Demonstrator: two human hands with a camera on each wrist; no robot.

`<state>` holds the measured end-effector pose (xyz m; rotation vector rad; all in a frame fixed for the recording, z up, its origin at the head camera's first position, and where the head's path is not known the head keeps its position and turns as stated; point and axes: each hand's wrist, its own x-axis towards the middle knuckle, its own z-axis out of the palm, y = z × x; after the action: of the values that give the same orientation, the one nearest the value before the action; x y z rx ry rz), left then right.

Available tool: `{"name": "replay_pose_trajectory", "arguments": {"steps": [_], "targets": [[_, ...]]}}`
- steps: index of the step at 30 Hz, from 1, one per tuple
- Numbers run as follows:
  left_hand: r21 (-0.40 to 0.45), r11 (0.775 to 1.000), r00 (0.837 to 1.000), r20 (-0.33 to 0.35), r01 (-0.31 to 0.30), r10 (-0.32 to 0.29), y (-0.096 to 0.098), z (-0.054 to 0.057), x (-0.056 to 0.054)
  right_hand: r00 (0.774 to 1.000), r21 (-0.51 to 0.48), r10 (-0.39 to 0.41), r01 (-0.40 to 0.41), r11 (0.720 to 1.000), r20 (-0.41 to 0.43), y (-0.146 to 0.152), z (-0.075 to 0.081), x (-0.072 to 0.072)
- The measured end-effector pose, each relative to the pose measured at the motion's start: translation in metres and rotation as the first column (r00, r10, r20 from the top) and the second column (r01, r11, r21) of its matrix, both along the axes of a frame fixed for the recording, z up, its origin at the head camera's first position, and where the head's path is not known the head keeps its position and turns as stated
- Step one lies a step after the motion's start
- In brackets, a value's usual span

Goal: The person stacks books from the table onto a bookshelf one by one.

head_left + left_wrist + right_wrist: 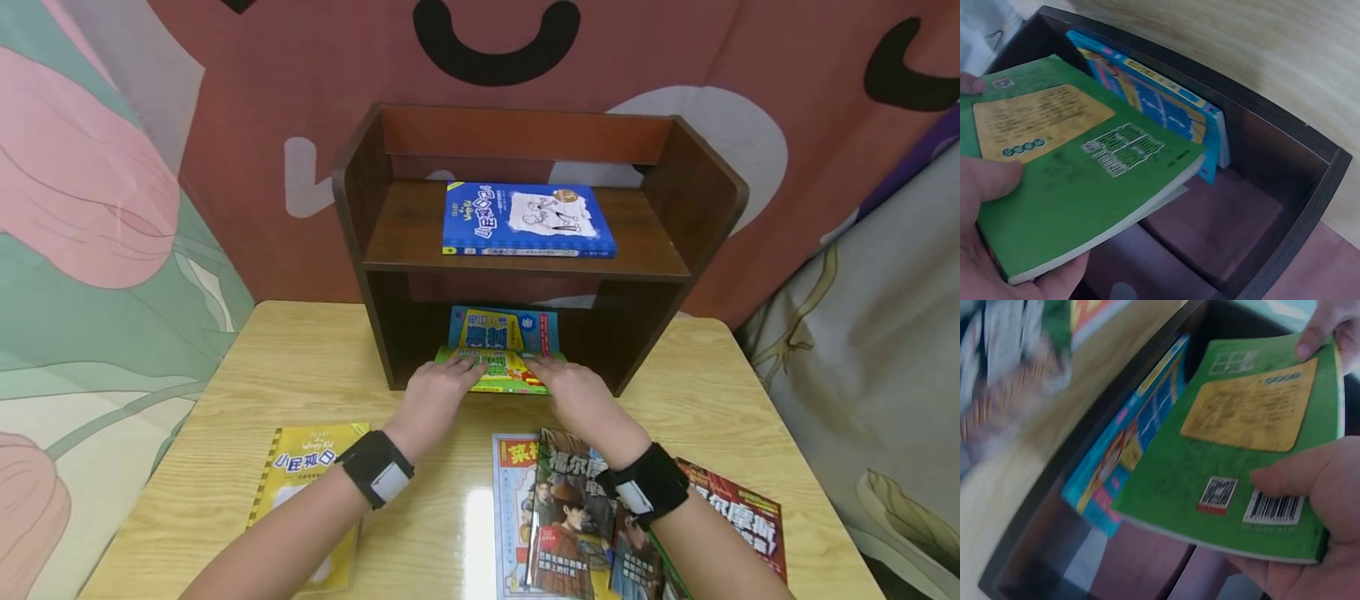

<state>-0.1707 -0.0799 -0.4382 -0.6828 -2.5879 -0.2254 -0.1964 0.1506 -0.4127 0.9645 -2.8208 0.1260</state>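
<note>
Both hands hold a green book (pixel 501 385) at the mouth of the lower compartment of a dark brown bookshelf (pixel 678 212). My left hand (pixel 433 402) grips one side, thumb on the green back cover and fingers underneath in the left wrist view. My right hand (pixel 588 408) grips the other side; its thumb lies beside the barcode (pixel 1274 507) in the right wrist view. Behind the green book, a light-blue book (pixel 491 327) with a yellow panel stands in the lower compartment. The green book overlaps its lower part in the head view.
A blue book (pixel 480 237) lies flat on the upper shelf. On the wooden table (pixel 420 533), a yellow book (pixel 296 483) lies at the left. Several books, including a dark-covered comic (pixel 562 533) and a red one (pixel 738 508), overlap at the right front, partly under my right forearm.
</note>
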Motion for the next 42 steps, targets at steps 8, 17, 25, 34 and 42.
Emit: {"name": "replay_pose_trajectory", "arguments": {"steps": [8,17,25,34,42], "targets": [[-0.059,0.995,0.996,0.007,-0.084,0.084,0.006,-0.001,-0.026,1.0,0.006,0.007,-0.007,1.0,-0.015,0.002,-0.008,-0.031],[-0.119,0.989,0.995,0.036,-0.092,0.097,0.015,-0.011,-0.049,0.999,-0.007,-0.008,0.007,1.0,-0.05,0.01,-0.037,-0.056],[-0.225,0.971,0.981,0.156,-0.079,0.116,0.015,-0.029,-0.057,0.999,0.067,0.009,-0.011,0.998,0.039,0.01,-0.05,-0.058],[-0.251,0.967,0.967,0.237,-0.029,0.091,0.014,-0.04,-0.057,0.982,0.1,-0.021,0.002,0.995,0.188,0.01,-0.053,-0.058],[-0.182,0.983,0.957,0.291,0.038,0.017,0.01,-0.051,-0.061,0.964,0.063,-0.013,-0.004,0.998,0.265,0.015,-0.057,-0.059]]}}
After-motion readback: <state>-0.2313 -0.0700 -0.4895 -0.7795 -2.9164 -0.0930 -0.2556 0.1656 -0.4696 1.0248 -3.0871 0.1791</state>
